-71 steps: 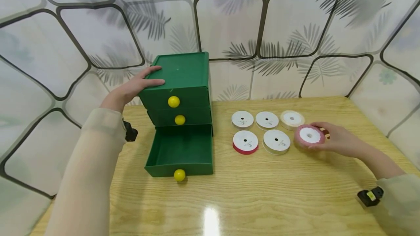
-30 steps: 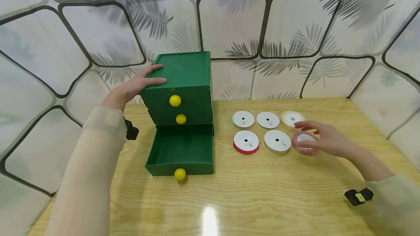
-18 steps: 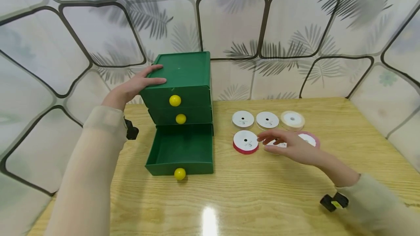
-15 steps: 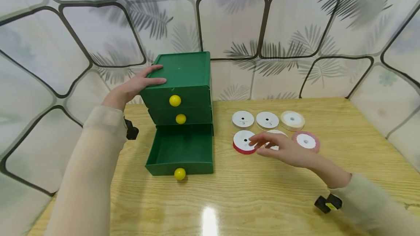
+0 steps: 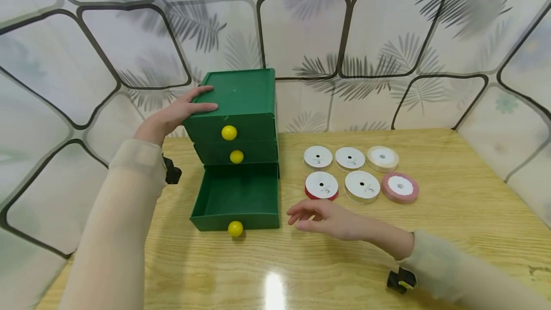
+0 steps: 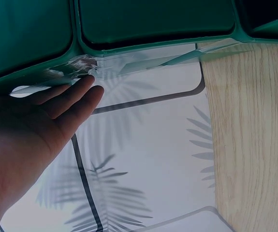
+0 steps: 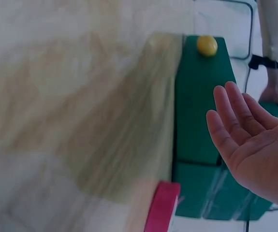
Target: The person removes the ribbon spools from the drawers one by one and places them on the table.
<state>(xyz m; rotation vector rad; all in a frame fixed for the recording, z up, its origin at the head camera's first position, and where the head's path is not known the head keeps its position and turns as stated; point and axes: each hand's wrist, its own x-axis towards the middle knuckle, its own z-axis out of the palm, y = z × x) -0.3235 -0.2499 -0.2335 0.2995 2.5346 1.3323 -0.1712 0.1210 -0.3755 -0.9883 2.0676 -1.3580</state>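
My left hand (image 5: 174, 111) rests on the left top edge of a green drawer cabinet (image 5: 241, 91), its fingers stretched over the lid. The cabinet's bottom drawer (image 5: 241, 195) is pulled out, and nothing is seen inside it. My right hand (image 5: 329, 220) hovers over the table with loosely bent fingers and holds nothing. It is just in front of a red ribbon spool (image 5: 321, 185) and to the right of the drawer. Beside that spool lie a cream ribbon spool (image 5: 362, 186) and a pink ribbon spool (image 5: 400, 187). In the right wrist view the right palm (image 7: 264, 150) is bare.
Behind the front row lie two white-faced spools (image 5: 318, 157) (image 5: 350, 158) and a pale cream one (image 5: 382, 158). Yellow ball knobs (image 5: 235, 228) stick out from the drawer fronts. A patterned curtain (image 5: 301, 32) hangs at the table's back edge.
My right hand has set the pink spool down at the right end of the front row, let go, and moved left past the spools toward the drawer. The left hand has stayed put.
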